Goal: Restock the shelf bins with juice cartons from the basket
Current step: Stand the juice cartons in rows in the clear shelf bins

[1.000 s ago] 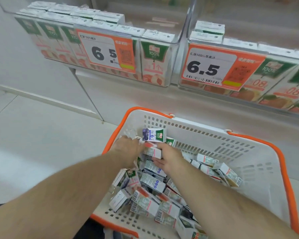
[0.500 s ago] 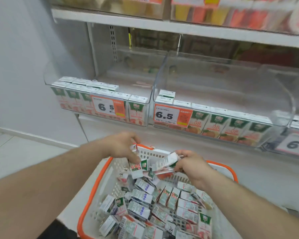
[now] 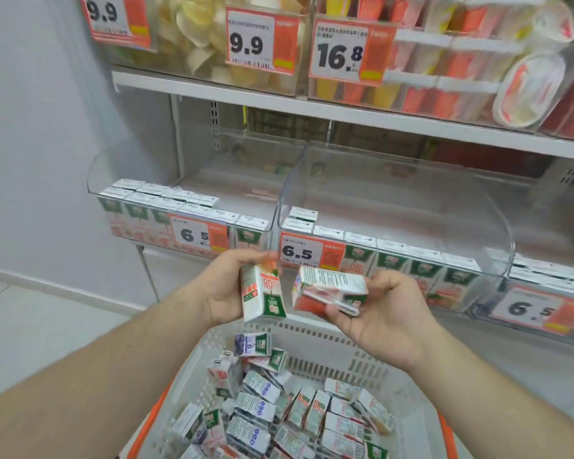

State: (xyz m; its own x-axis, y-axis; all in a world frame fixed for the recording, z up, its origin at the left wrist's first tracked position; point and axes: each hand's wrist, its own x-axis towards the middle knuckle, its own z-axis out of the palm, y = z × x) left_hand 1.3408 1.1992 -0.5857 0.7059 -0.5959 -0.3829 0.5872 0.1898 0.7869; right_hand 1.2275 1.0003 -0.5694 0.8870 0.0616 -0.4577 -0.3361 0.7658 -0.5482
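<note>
My left hand [image 3: 226, 288] grips one carton [image 3: 262, 293], my right hand [image 3: 378, 309] pinches another [image 3: 328, 289]. Risk: wrong-flavour bin [image 3: 395, 226], or a loose pinch drops it into the basket [image 3: 328, 342].

2 bare forearms enter from the bottom edge, ending in the left hand [image 3: 226, 289] and the right hand [image 3: 383, 318]. No sleeve reaches into view on either arm. Wrists and fingers carry nothing worn. Nails are short. A dark scrap of clothing shows at the bottom edge.
</note>
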